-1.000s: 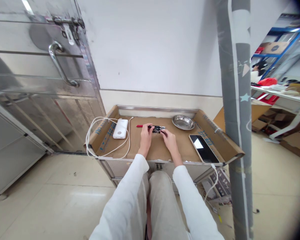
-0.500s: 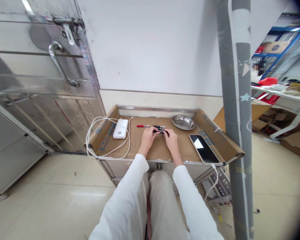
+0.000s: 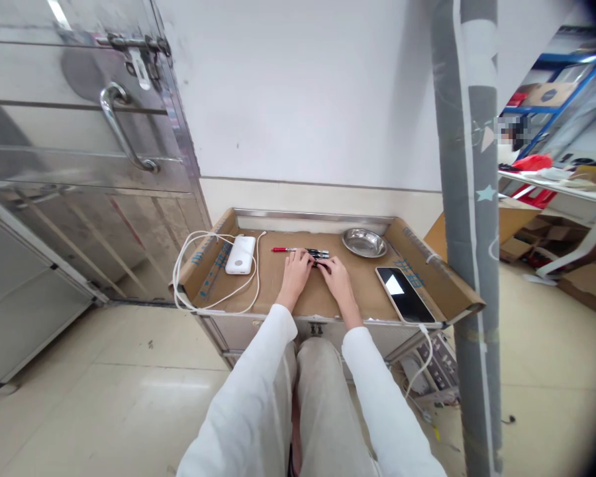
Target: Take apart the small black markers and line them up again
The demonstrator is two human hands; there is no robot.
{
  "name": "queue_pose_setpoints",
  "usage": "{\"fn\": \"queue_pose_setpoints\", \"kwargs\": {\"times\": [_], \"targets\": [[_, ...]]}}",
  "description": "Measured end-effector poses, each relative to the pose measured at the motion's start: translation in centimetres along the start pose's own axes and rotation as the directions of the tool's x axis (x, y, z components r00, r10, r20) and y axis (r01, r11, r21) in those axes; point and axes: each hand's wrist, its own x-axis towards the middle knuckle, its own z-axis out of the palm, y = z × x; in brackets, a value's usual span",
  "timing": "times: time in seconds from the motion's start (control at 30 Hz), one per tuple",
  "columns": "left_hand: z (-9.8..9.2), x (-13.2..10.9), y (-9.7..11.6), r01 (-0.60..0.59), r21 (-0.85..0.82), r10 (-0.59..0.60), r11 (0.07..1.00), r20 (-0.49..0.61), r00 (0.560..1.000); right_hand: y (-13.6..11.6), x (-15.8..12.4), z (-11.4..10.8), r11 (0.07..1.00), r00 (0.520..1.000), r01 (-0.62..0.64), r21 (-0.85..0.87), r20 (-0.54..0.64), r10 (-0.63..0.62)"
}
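Note:
My left hand (image 3: 295, 275) and my right hand (image 3: 336, 277) meet over the middle of the cardboard-lined cart top (image 3: 310, 301). Fingertips of both are pinched around a small dark item that looks like a black pen (image 3: 316, 264), mostly covered by the fingers. Just beyond them lie several pens side by side, among them black pens with clear ends (image 3: 320, 254). A red pen (image 3: 279, 250) points out to the left of this group, partly behind my left hand.
A white power bank (image 3: 239, 256) with a looped white cable lies at left. On the right are a round steel bowl (image 3: 364, 243) and a phone (image 3: 405, 295) with a cable attached. Beside the cart stands a grey wrapped pole (image 3: 469, 199); a metal door (image 3: 79, 126) is at far left.
My hands have drawn closer together, fingertips now nearly touching around the dark item. The pens behind them show more plainly.

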Motion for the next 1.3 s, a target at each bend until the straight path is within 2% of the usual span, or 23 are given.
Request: {"fn": "queue_pose_setpoints", "kwargs": {"times": [0.13,0.4,0.63,0.87,1.0,1.13,1.3], "targets": [[-0.3,-0.9,0.3,0.087,0.051,-0.083,0.995,-0.074,0.994,0.3,0.1,0.2,0.999,1.0,-0.017,-0.035,0.013,0.018],[-0.1,-2.3,0.0,0.083,0.12,-0.091,0.989,0.069,0.993,0.1,0.0,0.0,0.998,1.0,-0.009,-0.061,0.014,0.009],[1.0,-1.6,-0.5,0.036,-0.08,-0.025,0.996,0.126,0.992,-0.4,-0.5,0.0,0.999,0.998,0.024,-0.022,0.051,-0.023],[1.8,-0.6,-0.7,0.099,-0.236,-0.07,0.967,0.127,0.989,0.4,-0.4,0.5,1.0,1.0,-0.008,0.023,0.02,0.008],[1.4,0.0,-0.7,0.113,-0.173,-0.093,0.978,0.121,0.988,0.4,-0.4,0.4,0.999,0.999,-0.036,-0.031,-0.008,0.036],[1.4,0.2,-0.5,0.097,-0.095,-0.087,0.991,0.107,0.99,0.1,-0.4,0.1,0.982,0.999,-0.044,-0.182,0.006,0.046],[1.3,0.1,-0.5,0.186,0.001,-0.186,0.983,-0.027,0.982,-0.3,-0.5,-0.1,0.957,0.999,-0.038,-0.287,-0.012,0.036]]}}
